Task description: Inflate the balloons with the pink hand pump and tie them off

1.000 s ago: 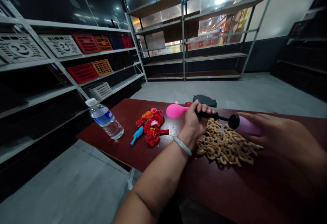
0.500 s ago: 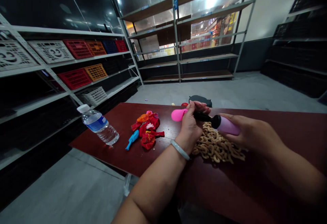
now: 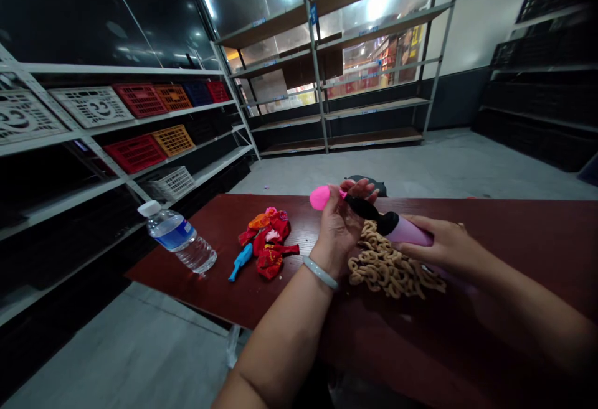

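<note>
My right hand (image 3: 439,239) is wrapped round the lilac body of a pump (image 3: 407,231), whose black nozzle points up and left. At the nozzle's tip, my left hand (image 3: 343,219) pinches the neck of a small pink balloon (image 3: 320,198) between thumb and finger, its other fingers partly spread. Below the pump lies a heap of tan ring-shaped snacks (image 3: 390,267) on the dark red table (image 3: 514,235). Left of my hands sits a pile of red and orange balloons (image 3: 272,241), with a blue balloon (image 3: 242,262) at its edge.
A water bottle (image 3: 180,238) with a white cap stands at the table's left side. Behind the table a dark object (image 3: 374,186) shows at floor level. Metal shelves (image 3: 322,85) stand at the back, and crates (image 3: 140,100) fill shelves on the left.
The left hand's fingers have opened somewhat, showing more of the palm and black nozzle. Both hands and the pump have shifted slightly left in view, and the camera view has tilted a little.
</note>
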`<state>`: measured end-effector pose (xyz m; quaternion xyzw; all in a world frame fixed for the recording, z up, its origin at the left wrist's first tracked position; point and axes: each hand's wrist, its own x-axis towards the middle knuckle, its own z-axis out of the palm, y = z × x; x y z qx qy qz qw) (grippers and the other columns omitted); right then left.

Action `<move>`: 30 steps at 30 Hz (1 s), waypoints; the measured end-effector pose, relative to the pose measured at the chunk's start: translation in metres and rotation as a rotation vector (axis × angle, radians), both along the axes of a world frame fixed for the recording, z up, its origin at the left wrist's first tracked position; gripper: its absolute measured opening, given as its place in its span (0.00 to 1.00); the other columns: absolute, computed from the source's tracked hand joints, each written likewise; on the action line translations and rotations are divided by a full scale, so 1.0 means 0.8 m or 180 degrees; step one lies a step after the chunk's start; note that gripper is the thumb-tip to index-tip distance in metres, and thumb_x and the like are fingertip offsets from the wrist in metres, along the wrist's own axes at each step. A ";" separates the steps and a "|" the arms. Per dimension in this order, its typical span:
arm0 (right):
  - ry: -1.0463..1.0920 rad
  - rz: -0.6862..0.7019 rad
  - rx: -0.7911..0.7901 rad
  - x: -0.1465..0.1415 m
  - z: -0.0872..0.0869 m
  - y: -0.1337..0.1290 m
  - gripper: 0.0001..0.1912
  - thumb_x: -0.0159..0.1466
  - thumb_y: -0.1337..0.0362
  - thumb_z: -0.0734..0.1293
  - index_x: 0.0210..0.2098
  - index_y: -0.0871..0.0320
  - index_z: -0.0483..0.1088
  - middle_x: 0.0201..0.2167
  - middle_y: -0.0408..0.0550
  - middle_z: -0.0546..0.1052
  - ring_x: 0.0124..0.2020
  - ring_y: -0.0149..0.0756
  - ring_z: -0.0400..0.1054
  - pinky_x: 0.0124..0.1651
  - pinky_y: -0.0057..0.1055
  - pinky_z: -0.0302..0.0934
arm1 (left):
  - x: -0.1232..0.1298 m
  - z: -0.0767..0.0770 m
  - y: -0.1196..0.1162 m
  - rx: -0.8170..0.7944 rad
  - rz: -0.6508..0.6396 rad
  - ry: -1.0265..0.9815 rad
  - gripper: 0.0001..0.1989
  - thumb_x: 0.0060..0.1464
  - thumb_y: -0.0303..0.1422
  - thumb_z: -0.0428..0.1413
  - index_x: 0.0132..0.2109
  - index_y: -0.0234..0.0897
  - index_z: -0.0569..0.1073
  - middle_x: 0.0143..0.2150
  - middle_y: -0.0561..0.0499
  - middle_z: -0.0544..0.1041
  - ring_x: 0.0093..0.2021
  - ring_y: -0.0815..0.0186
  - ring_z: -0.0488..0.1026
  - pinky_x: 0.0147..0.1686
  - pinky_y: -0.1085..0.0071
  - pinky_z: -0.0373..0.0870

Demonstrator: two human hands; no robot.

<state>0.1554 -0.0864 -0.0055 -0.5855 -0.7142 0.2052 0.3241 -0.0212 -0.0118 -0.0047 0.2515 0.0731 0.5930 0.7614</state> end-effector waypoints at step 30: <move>-0.1039 -0.0035 0.0235 0.018 -0.018 0.007 0.32 0.58 0.44 0.67 0.60 0.46 0.70 0.44 0.47 0.82 0.40 0.51 0.76 0.35 0.41 0.67 | 0.027 -0.018 -0.019 -0.0115 0.0077 0.0789 0.23 0.62 0.42 0.52 0.22 0.35 0.66 0.32 0.45 0.79 0.34 0.62 0.77 0.47 0.60 0.68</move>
